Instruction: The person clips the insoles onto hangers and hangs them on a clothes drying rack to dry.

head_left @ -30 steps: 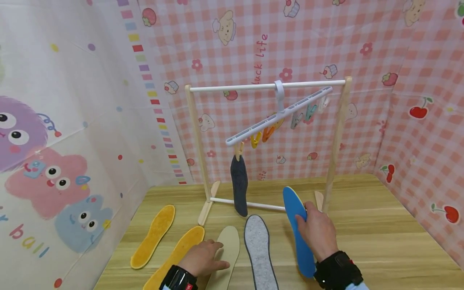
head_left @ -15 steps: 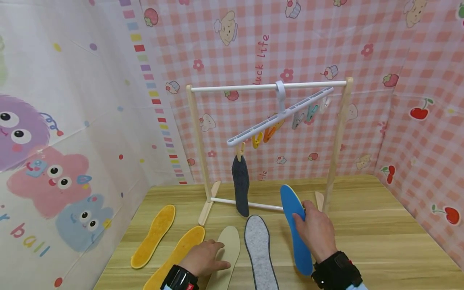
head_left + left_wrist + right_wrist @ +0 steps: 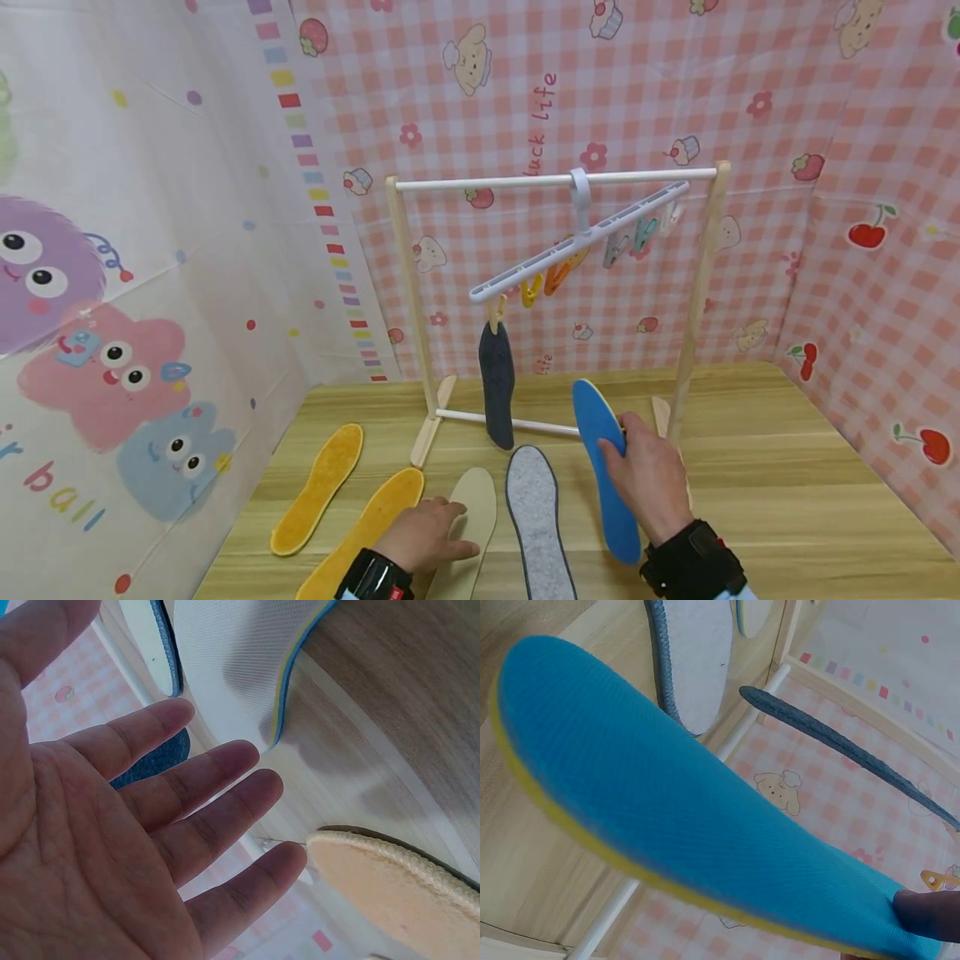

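Note:
In the head view my right hand (image 3: 651,477) pinches a blue insole (image 3: 604,462) near its middle edge, holding it tilted above the table right of the rack. The right wrist view shows this insole (image 3: 667,802) with its yellow rim, and the thumb (image 3: 930,915) pressed on its face. My left hand (image 3: 423,533) hovers over a cream insole (image 3: 474,521), its fingers (image 3: 225,817) spread and holding nothing. A grey insole (image 3: 534,508) with a dark rim lies between the hands. From a peg (image 3: 496,315) on the tilted hanger (image 3: 551,262) hangs a dark insole (image 3: 497,385).
Two yellow insoles (image 3: 318,492) lie at the left of the wooden table (image 3: 780,500). The wooden rack (image 3: 408,292) stands behind, its white top bar (image 3: 487,181) bearing the hanger. Several coloured pegs (image 3: 557,277) dangle from the hanger. Patterned cloth (image 3: 750,125) closes off back and sides.
The blue insole has drifted a little left and upward with my right hand. My left hand stays nearly still over the cream insole.

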`<state>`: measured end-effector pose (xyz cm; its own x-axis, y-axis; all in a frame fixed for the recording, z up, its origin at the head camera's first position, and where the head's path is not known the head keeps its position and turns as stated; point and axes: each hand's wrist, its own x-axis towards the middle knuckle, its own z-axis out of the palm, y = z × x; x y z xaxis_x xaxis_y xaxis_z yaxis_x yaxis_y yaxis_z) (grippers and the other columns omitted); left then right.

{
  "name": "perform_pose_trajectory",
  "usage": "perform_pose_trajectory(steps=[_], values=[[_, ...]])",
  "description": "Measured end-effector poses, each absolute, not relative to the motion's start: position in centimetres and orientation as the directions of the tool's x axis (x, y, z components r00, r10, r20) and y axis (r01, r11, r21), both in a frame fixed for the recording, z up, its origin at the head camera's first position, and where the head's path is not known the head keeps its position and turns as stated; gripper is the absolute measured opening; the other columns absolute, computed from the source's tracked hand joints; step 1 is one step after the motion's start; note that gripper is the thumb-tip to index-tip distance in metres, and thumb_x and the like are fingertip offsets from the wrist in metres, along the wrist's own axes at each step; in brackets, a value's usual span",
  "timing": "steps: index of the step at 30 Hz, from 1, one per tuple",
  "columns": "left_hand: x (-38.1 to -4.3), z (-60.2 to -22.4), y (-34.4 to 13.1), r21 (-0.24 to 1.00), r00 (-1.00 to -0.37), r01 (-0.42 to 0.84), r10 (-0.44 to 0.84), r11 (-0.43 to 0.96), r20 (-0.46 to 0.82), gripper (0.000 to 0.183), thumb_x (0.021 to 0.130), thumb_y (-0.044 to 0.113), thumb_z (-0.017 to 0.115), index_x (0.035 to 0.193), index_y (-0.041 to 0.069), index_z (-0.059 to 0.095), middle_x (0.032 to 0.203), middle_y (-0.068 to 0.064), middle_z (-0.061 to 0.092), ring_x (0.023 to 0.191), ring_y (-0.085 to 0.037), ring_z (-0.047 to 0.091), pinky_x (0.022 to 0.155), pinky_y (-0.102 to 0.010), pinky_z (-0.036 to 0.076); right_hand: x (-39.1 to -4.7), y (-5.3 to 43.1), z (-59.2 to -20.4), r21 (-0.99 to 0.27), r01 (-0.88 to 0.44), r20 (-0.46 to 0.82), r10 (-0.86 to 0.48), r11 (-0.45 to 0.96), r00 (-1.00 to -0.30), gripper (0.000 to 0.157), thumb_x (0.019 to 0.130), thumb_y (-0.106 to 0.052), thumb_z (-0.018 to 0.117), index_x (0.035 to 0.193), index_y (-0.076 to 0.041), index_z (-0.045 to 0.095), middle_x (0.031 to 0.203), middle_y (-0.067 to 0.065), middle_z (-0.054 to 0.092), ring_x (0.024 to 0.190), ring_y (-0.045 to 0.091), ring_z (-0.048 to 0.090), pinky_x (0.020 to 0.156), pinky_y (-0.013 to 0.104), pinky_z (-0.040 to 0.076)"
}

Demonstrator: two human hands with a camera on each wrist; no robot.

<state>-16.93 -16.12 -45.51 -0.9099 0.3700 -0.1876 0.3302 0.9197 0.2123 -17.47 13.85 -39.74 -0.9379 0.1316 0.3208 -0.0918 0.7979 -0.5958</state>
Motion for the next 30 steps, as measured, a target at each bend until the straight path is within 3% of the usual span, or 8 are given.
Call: perform_pose_trajectory(steps=[30], values=[[-16.8, -45.5, -15.5, 0.206, -0.910, 0.301, 0.345, 0.931, -0.229, 0.059, 0.083, 0.051, 0.074, 0.121, 0.007, 0.067, 0.109, -0.014, 0.065, 0.097, -0.028, 0.062, 0.084, -0.047, 0.050, -16.7, 12.8, -38.7, -0.603, -0.141, 0.370, 0.118, 0.785, -0.922, 0.033, 0.092, -0.018, 0.072, 0.114, 0.004, 0.061, 0.086, 0.020, 0.070, 0.067, 0.031, 0.068, 0.058, 0.044, 0.054]])
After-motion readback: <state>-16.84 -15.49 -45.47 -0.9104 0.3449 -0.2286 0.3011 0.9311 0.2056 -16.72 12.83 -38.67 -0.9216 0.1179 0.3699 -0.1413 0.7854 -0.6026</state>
